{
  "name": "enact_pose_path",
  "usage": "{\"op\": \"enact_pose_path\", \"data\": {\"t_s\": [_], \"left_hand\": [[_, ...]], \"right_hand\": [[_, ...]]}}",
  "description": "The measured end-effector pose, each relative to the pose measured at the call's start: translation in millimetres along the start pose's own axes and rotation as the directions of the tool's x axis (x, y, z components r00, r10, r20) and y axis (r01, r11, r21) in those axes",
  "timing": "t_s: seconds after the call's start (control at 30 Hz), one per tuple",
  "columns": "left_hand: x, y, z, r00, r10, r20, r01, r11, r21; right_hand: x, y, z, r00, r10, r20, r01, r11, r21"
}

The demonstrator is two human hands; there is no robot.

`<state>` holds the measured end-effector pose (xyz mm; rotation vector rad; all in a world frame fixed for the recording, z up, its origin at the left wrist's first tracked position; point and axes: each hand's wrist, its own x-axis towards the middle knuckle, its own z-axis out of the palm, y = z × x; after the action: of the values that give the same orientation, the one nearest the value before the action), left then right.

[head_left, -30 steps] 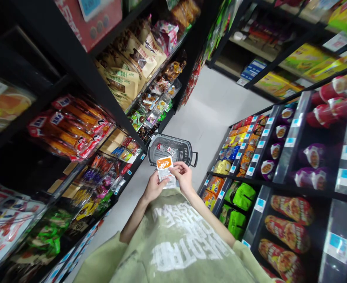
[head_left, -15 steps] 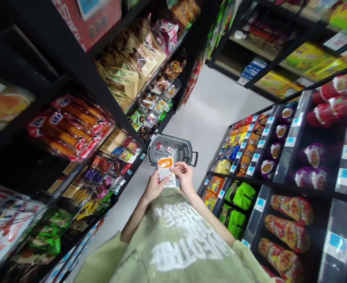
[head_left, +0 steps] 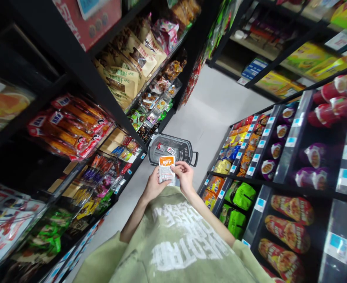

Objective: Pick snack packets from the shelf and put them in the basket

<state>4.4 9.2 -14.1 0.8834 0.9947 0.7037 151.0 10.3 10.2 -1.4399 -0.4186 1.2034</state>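
Observation:
Between my two hands is a small orange-and-white snack packet (head_left: 167, 169), held upright in front of my chest with its printed side toward me. My left hand (head_left: 155, 184) grips its left and lower edge, thumb across the front. At the right edge, my right hand (head_left: 184, 175) pinches it between thumb and fingers. Just beyond the packet, a dark grey shopping basket (head_left: 185, 146) sits on the floor, its handle sticking out to the right. A few small red-and-white packets (head_left: 170, 150) lie inside; the held packet hides part of the basket's near rim.
Shelves on the left carry red-wrapped snack packs (head_left: 70, 127), brown paper bags (head_left: 120, 82) and many small packets. The right shelf holds green noodle packs (head_left: 241, 194), purple cups (head_left: 267, 169) and red cups (head_left: 291, 208). Grey floor (head_left: 211, 106) runs between them.
The packet has tipped slightly more upright and shifted a little in my fingers, so its front faces me more squarely. Both hands keep their hold; the basket stays put.

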Motion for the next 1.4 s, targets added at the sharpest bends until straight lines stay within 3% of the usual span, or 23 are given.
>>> {"op": "enact_pose_path", "data": {"t_s": [0.37,0.57,0.8,1.07,1.17,1.33,1.4], "left_hand": [[-0.7,-2.0,0.0,0.999,-0.011,0.032,0.011,1.000,0.010],[-1.3,-2.6,-1.3,0.998,-0.057,-0.017,0.058,0.997,0.060],[-4.4,4.0,4.7,0.995,-0.080,-0.054,0.077,0.995,-0.056],[-7.2,-2.7,2.0,0.994,-0.090,-0.066,0.082,0.990,-0.113],[-8.4,-2.9,1.9,0.995,-0.093,-0.026,0.088,0.987,-0.137],[-10.7,1.5,4.1,0.984,-0.108,0.139,0.151,0.924,-0.351],[-12.3,2.9,3.9,0.970,-0.136,0.203,0.212,0.881,-0.423]], "right_hand": [[0.7,4.2,-3.1,1.000,-0.001,-0.007,0.001,1.000,-0.001],[0.6,10.1,-4.3,0.999,-0.036,0.000,0.036,0.999,-0.030],[2.1,11.8,-5.5,0.999,-0.042,0.020,0.042,0.999,0.000],[3.2,18.8,-8.1,0.983,0.135,0.123,-0.140,0.990,0.031],[1.3,17.4,-6.8,0.963,0.171,0.211,-0.188,0.980,0.067],[-5.4,11.4,-8.6,0.865,0.206,0.457,-0.315,0.933,0.176],[-7.7,9.7,-11.6,0.831,0.178,0.527,-0.309,0.936,0.171]]}}
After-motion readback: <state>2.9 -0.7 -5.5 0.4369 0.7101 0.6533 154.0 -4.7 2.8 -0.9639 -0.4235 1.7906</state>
